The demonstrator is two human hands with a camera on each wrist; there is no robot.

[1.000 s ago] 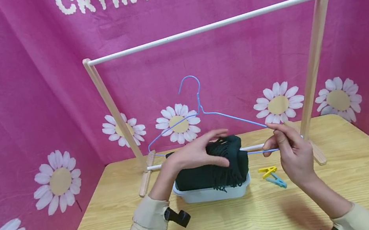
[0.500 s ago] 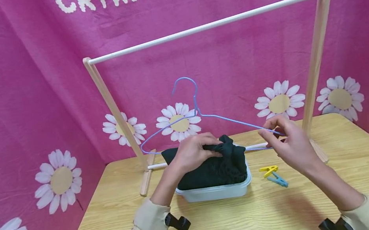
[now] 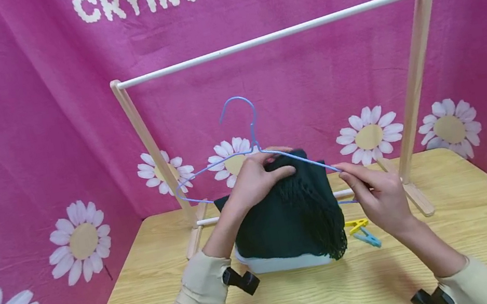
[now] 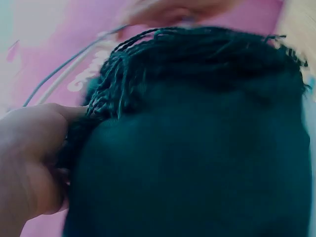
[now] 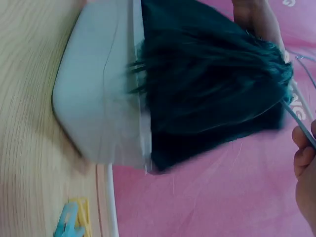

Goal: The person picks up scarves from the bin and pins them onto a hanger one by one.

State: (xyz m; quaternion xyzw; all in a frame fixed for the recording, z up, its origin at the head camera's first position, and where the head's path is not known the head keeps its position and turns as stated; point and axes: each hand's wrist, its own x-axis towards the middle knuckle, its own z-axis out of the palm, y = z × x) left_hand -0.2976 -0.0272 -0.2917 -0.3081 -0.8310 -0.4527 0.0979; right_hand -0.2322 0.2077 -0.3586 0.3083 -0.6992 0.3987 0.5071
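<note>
A dark fringed scarf (image 3: 278,225) rises in a folded bundle out of a white tub (image 3: 284,263). My left hand (image 3: 250,182) grips the scarf's upper edge, thumb in front and fingers partly hidden behind the cloth. A blue wire hanger (image 3: 293,155) stands upright, its hook on top, with the scarf running between its sloping arms and bottom bar. My right hand (image 3: 383,199) pinches the hanger's right arm near its end. In the left wrist view the scarf (image 4: 192,163) fills most of the picture, its fringe along the top. The right wrist view shows the fringe hanging over the tub's rim (image 5: 140,98).
Behind the tub stands a wooden rack with a white top rail (image 3: 269,38) and a lower rail partly hidden. A yellow clothespin (image 3: 357,225) and a blue clothespin (image 3: 367,237) lie on the table (image 3: 189,296) right of the tub. A pink curtain hangs behind.
My left hand has taken hold of the scarf's fringed end and lifted it, so the cloth stands higher inside the hanger. The hanger has shifted slightly left and up with my right hand.
</note>
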